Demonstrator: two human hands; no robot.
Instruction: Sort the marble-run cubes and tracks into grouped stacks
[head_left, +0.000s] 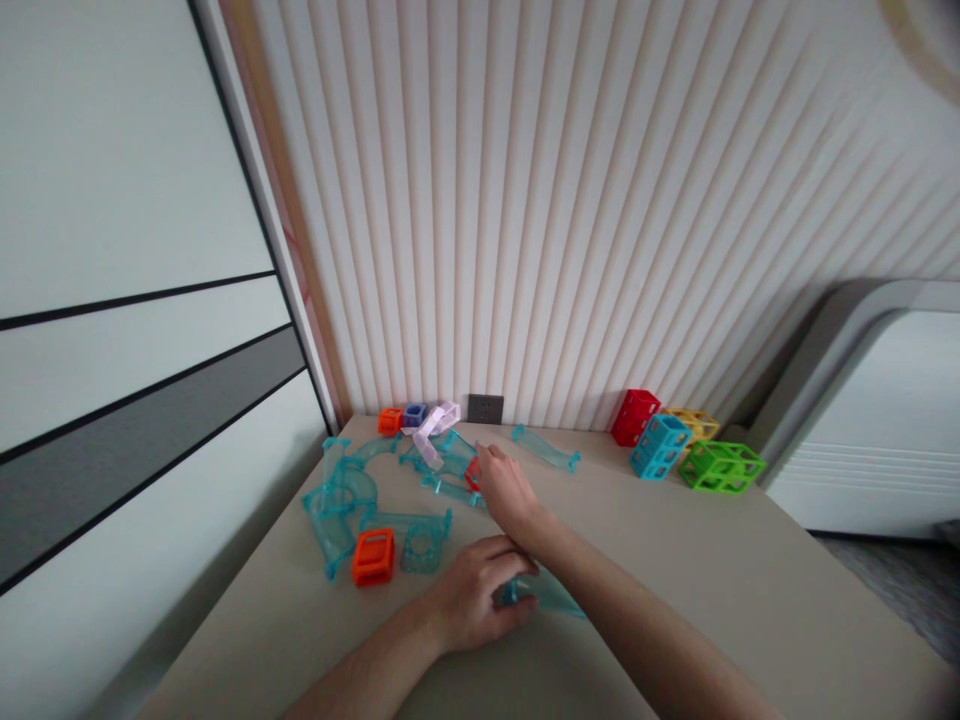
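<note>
We are pinning a clear teal track piece (544,592) with our left hand (469,600) to steady it, while our right hand (506,490) is closing on a red piece (472,474) among the track pile

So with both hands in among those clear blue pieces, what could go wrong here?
The right hand reaches across the left hand, so its forearm might knock the clear blue track piece the left hand grips. Its fingers could also nudge the loose clear track pieces, or the lilac piece lying on them.
</note>
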